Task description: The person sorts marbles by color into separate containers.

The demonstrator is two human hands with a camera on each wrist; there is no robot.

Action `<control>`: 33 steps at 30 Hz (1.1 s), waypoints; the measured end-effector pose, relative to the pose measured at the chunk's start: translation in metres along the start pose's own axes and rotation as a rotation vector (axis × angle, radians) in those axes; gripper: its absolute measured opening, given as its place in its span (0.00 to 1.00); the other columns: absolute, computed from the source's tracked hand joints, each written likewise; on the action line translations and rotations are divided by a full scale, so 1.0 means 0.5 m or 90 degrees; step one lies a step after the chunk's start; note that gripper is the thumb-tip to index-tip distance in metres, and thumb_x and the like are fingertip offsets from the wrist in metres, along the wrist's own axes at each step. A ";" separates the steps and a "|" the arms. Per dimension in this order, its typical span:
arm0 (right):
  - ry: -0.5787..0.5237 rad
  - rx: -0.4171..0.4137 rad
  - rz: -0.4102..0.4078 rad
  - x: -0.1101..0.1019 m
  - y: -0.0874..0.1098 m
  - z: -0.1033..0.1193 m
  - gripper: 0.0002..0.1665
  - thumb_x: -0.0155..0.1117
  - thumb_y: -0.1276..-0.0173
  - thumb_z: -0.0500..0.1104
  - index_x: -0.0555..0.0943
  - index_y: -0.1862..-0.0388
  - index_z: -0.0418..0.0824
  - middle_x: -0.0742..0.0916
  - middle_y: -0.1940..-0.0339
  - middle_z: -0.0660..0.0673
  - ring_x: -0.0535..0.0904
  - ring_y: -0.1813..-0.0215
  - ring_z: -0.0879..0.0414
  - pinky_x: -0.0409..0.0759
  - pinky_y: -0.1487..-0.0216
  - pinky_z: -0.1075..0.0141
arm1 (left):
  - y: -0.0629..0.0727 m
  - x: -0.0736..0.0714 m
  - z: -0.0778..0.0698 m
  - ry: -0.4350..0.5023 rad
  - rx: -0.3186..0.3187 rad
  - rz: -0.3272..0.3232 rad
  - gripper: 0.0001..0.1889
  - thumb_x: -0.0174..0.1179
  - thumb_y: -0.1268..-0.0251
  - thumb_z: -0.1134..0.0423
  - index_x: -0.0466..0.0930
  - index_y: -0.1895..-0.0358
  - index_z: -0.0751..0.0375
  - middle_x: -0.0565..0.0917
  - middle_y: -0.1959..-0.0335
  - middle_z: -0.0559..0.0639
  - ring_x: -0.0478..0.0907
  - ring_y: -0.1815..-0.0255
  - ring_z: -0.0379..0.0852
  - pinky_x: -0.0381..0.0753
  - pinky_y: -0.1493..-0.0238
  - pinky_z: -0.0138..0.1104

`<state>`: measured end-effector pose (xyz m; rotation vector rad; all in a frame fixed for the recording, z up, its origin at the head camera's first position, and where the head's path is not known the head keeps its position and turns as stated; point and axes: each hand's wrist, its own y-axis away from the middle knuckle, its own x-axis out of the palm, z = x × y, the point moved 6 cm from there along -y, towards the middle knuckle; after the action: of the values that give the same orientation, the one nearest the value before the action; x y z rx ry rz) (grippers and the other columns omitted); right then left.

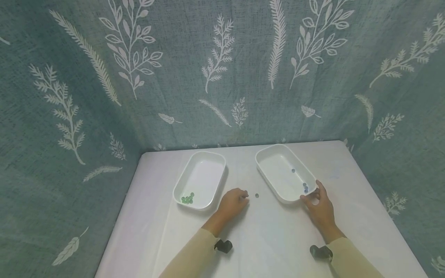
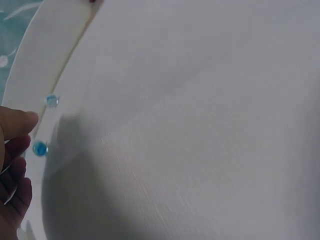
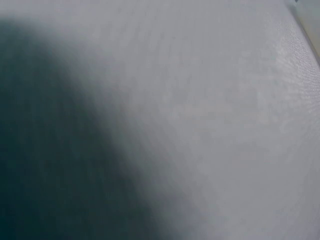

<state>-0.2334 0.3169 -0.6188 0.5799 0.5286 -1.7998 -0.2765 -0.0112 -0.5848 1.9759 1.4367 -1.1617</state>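
My left hand (image 1: 231, 203) reaches over the white table, fingertips right at a small glass bead (image 1: 245, 192). In the left wrist view this bead (image 2: 40, 148) is blue, just beyond the bent fingers (image 2: 19, 145), with the thumb above. A second, paler blue bead (image 2: 52, 101) lies a little farther off, seen also as a bead (image 1: 257, 195) in the head view. My right hand (image 1: 321, 210) grips the near right corner of the right white tray (image 1: 272, 185), thumb and fingers spread along its rim. Several blue beads (image 1: 306, 189) lie inside that tray.
A second white tray (image 1: 177, 192) stands on the left, with several green beads (image 1: 187, 199) at its near end. Green leaf-patterned cloth (image 1: 222, 116) hangs behind the table (image 1: 271, 247) and along both sides. The right wrist view shows mostly white surface and a dark blur.
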 end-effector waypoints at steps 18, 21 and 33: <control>-0.010 -0.001 -0.006 0.003 0.001 -0.001 0.57 0.66 0.37 0.63 0.44 0.20 0.50 0.67 0.29 0.31 0.59 0.29 0.31 0.53 0.34 0.32 | 0.002 0.002 0.051 0.036 -0.027 -0.012 0.09 0.65 0.38 0.58 0.85 0.56 0.54 0.85 0.59 0.45 0.81 0.54 0.44 0.79 0.49 0.37; -0.011 0.000 -0.005 0.003 0.001 0.000 0.58 0.66 0.37 0.63 0.44 0.20 0.50 0.68 0.29 0.30 0.59 0.29 0.31 0.53 0.34 0.32 | 0.002 0.004 0.052 0.033 -0.024 -0.009 0.10 0.65 0.37 0.57 0.85 0.55 0.54 0.85 0.59 0.44 0.81 0.55 0.43 0.79 0.49 0.36; -0.015 -0.029 -0.009 0.000 0.006 0.011 0.58 0.66 0.36 0.62 0.44 0.20 0.47 0.71 0.33 0.29 0.62 0.31 0.31 0.54 0.35 0.31 | -0.007 0.020 0.056 0.025 -0.064 0.022 0.12 0.63 0.36 0.55 0.84 0.52 0.52 0.84 0.55 0.43 0.80 0.50 0.44 0.77 0.45 0.38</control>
<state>-0.2312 0.3129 -0.6146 0.5247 0.5575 -1.8020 -0.2892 -0.0251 -0.6082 1.9567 1.4464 -1.0213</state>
